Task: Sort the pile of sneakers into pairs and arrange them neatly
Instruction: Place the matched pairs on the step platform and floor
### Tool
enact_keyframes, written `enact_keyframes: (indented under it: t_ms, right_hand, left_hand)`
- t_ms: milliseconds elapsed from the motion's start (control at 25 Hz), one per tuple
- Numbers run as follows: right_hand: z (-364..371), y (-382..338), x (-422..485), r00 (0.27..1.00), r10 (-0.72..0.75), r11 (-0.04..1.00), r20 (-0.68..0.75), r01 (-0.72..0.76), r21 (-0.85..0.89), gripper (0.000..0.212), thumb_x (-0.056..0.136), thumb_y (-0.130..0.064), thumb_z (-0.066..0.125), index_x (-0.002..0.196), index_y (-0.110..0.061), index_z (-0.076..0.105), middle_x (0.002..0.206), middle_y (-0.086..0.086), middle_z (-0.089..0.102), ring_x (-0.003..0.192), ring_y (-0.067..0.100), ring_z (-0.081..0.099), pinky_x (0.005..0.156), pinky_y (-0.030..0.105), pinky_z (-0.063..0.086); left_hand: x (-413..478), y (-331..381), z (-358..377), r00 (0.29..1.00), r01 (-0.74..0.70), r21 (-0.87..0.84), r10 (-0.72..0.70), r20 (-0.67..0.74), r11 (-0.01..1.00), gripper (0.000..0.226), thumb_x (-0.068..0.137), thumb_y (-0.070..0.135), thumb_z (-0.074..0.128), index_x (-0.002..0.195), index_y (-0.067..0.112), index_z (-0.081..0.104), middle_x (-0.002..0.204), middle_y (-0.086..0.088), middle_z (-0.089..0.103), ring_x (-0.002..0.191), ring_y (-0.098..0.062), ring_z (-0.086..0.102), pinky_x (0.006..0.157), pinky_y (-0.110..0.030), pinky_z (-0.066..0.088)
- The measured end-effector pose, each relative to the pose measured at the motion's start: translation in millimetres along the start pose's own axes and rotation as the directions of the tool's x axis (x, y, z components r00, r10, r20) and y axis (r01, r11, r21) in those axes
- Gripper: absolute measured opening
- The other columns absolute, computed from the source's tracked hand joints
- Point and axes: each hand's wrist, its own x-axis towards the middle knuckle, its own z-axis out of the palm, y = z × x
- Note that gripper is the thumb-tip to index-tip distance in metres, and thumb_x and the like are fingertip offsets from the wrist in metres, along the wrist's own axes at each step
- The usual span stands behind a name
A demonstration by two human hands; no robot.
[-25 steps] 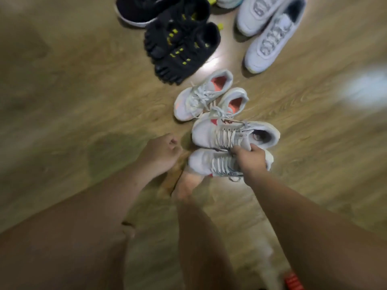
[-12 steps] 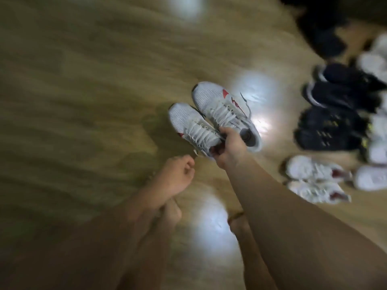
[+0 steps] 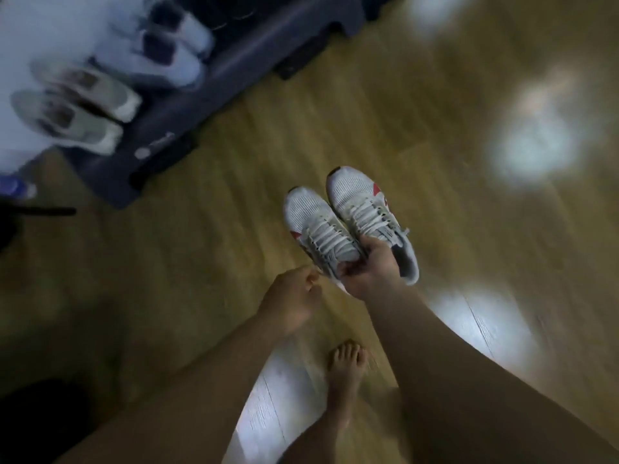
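My right hand (image 3: 368, 269) grips a pair of white mesh sneakers with red marks (image 3: 338, 216) by their heel ends, toes pointing away, held above the wooden floor. Beside it to the left, my left hand (image 3: 294, 299) hangs with loosely curled fingers and holds nothing. On a dark low platform (image 3: 187, 112) at the upper left stand a beige-and-white pair (image 3: 80, 105) and a white pair with dark openings (image 3: 170, 51), both blurred.
My bare foot (image 3: 345, 373) stands on the floor below the hands. A blue-capped object (image 3: 15, 187) and a dark shape lie at the left edge. Bright light patches reflect off the wooden floor on the right.
The view has swung left, away from the shoe pile and onto the dark platform. My right hand has lifted the white-and-red pair off the floor and carried it along. My left hand stays empty.
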Motion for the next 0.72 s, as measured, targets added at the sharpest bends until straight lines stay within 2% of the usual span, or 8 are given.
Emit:
enact_keyframes:
  t_ms: [120, 200, 280, 400, 480, 560, 640, 720]
  right_hand:
    - [62.9, 29.1, 11.6, 0.999, 0.033, 0.994, 0.002, -0.032, -0.106, 0.027, 0.09, -0.018, 0.059, 0.115, -0.013, 0.064, 0.109, 0.006, 0.07, 0.074, 0.02, 0.062, 0.046, 0.022, 0.046]
    - [99.9, 48.0, 21.8, 0.998, 0.06, 0.988, -0.007, -0.06, -0.144, 0.027, 0.09, -0.017, 0.059, 0.116, -0.011, 0.063, 0.113, 0.008, 0.07, 0.085, 0.024, 0.066, 0.05, 0.023, 0.049]
    - [128.1, 64.6, 33.5, 0.994, 0.11, 0.981, -0.01, -0.11, -0.16, 0.034, 0.089, -0.018, 0.06, 0.122, -0.01, 0.063, 0.116, 0.01, 0.07, 0.098, 0.027, 0.068, 0.063, 0.03, 0.057]
    - [161.0, 78.1, 52.2, 0.982, 0.183, 0.963, 0.043, -0.17, -0.207, 0.041, 0.089, -0.018, 0.058, 0.128, -0.007, 0.06, 0.122, 0.016, 0.067, 0.106, 0.034, 0.066, 0.081, 0.044, 0.058]
    - [178.6, 77.2, 57.7, 0.974, 0.212, 0.962, 0.082, -0.193, -0.194, 0.038, 0.088, -0.017, 0.06, 0.124, -0.006, 0.062, 0.116, 0.02, 0.069, 0.105, 0.04, 0.066, 0.089, 0.054, 0.053]
    - [196.0, 76.2, 56.7, 0.979, 0.194, 0.961, 0.063, -0.177, -0.21, 0.028, 0.09, -0.016, 0.06, 0.115, -0.005, 0.066, 0.109, 0.022, 0.071, 0.099, 0.041, 0.068, 0.088, 0.057, 0.052]
    - [219.8, 73.2, 54.2, 0.983, 0.178, 0.951, 0.051, -0.158, -0.264, 0.027, 0.091, -0.017, 0.059, 0.114, -0.004, 0.066, 0.107, 0.019, 0.072, 0.097, 0.037, 0.068, 0.09, 0.052, 0.053]
    - [245.6, 80.2, 60.0, 0.99, 0.142, 0.942, -0.011, -0.139, -0.307, 0.03, 0.089, -0.019, 0.062, 0.116, -0.005, 0.067, 0.105, 0.012, 0.071, 0.091, 0.029, 0.067, 0.078, 0.037, 0.056]
  left_hand:
    - [-3.0, -43.4, -18.3, 0.986, 0.16, -0.125, -0.165, -0.033, 0.979, 0.015, 0.089, 0.022, 0.06, 0.102, 0.015, 0.061, 0.098, 0.0, 0.066, 0.091, -0.016, 0.063, 0.082, -0.032, 0.053]
    - [-3.3, -66.9, -27.6, 0.965, 0.24, -0.227, -0.257, -0.047, 0.944, 0.017, 0.089, 0.022, 0.06, 0.104, 0.016, 0.06, 0.102, 0.001, 0.065, 0.09, -0.015, 0.063, 0.073, -0.028, 0.051]
    - [-0.6, -78.9, -35.9, 0.935, 0.321, -0.326, -0.352, -0.038, 0.889, 0.019, 0.089, 0.024, 0.061, 0.108, 0.021, 0.058, 0.106, 0.004, 0.064, 0.085, -0.011, 0.061, 0.064, -0.021, 0.046]
    - [26.2, -76.9, -60.7, 0.878, 0.417, -0.455, -0.478, -0.021, 0.787, 0.027, 0.085, 0.032, 0.067, 0.109, 0.029, 0.054, 0.107, 0.006, 0.064, 0.085, -0.006, 0.061, 0.063, -0.017, 0.046]
    - [61.2, -63.9, -88.9, 0.869, 0.394, -0.597, -0.495, -0.006, 0.699, 0.027, 0.079, 0.031, 0.074, 0.102, 0.032, 0.058, 0.1, 0.004, 0.066, 0.085, -0.008, 0.064, 0.065, -0.02, 0.049]
    - [89.1, -47.6, -117.3, 0.888, 0.348, -0.658, -0.459, 0.004, 0.668, 0.019, 0.072, 0.023, 0.074, 0.085, 0.035, 0.067, 0.089, 0.002, 0.071, 0.084, -0.011, 0.066, 0.072, -0.027, 0.051]
    - [103.6, -38.4, -146.9, 0.896, 0.339, -0.644, -0.445, -0.002, 0.686, 0.017, 0.072, 0.019, 0.069, 0.074, 0.036, 0.066, 0.079, 0.007, 0.067, 0.081, -0.011, 0.064, 0.079, -0.034, 0.052]
    - [117.0, -46.7, -175.1, 0.868, 0.375, -0.632, -0.497, -0.019, 0.679, 0.02, 0.081, 0.017, 0.067, 0.071, 0.029, 0.055, 0.074, 0.012, 0.059, 0.077, -0.012, 0.06, 0.077, -0.034, 0.051]
